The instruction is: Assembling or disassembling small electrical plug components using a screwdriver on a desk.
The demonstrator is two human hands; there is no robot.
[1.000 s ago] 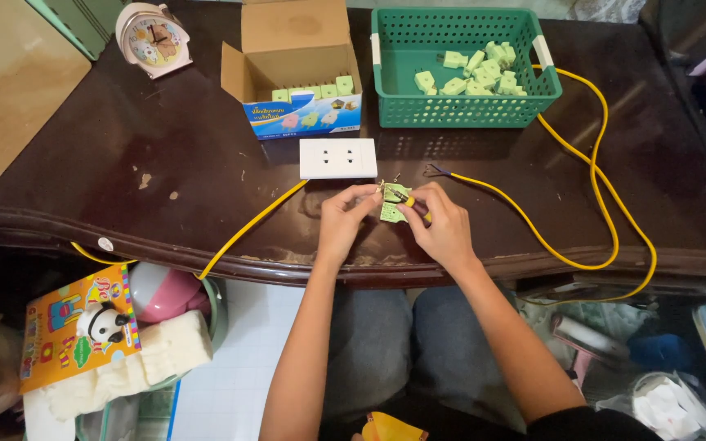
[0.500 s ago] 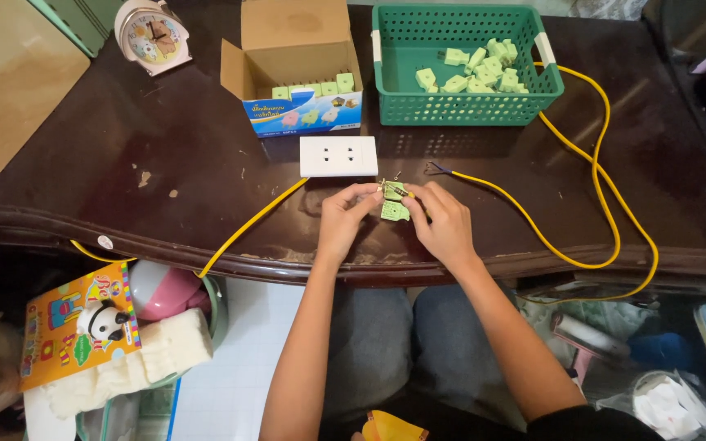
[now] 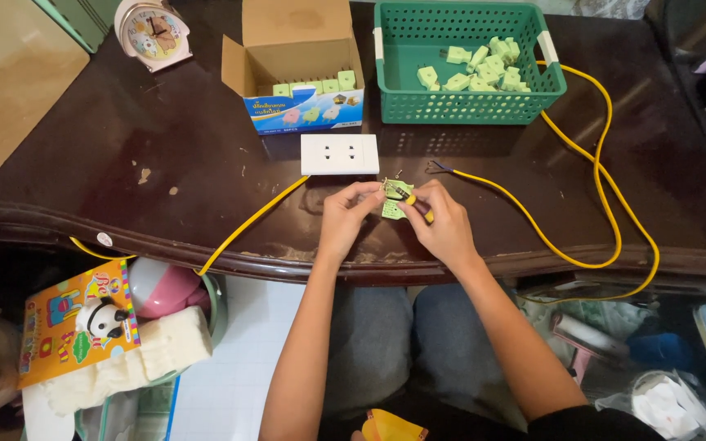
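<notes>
Fingers of both my hands meet at the near edge of the dark wooden table [image 3: 108, 155], pinching one small pale-green plastic socket part [image 3: 391, 204] between them. My left hand [image 3: 345, 220] grips the part from its left side, thumb and forefinger closed on it. My right hand [image 3: 443, 224] is closed on a small yellow-handled screwdriver [image 3: 412, 200] — its tip rests against the top of the green part, which sits just above the tabletop.

Just beyond my hands lies a white rectangular socket plate [image 3: 339, 153] with a yellow cable [image 3: 247, 224] running from under it to the left and off the table edge. To the right, the bare end of a second long yellow cable [image 3: 582, 261] lies near my right hand and loops away.

Farther back stands an open cardboard box [image 3: 292, 49] with green parts lined along its front, and beside it a green plastic basket [image 3: 467, 106] holding a loose heap of the same parts — a small pink alarm clock [image 3: 153, 33] sits at the far left.
</notes>
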